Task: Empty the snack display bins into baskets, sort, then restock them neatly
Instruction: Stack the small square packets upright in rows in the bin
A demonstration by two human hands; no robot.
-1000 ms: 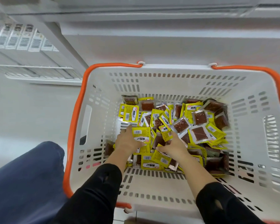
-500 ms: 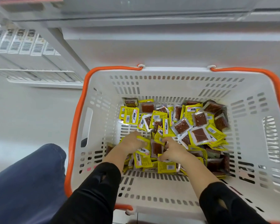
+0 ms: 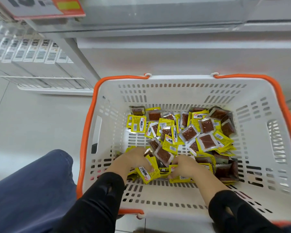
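Down in the basket (image 3: 107, 132), my 2 hands, left (image 3: 131, 163) and right (image 3: 186, 167), curl around slippery snack packets (image 3: 188, 133); overfilled handfuls could spill.

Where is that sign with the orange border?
In the head view, the orange-bordered sign hangs at the top left, on the shelf edge above the row of white boxes, up and left of the basket.

Barcodes on the yellow snack packets (image 3: 137, 123) and shelf boxes (image 3: 40, 52) (lettering too blurred to read).
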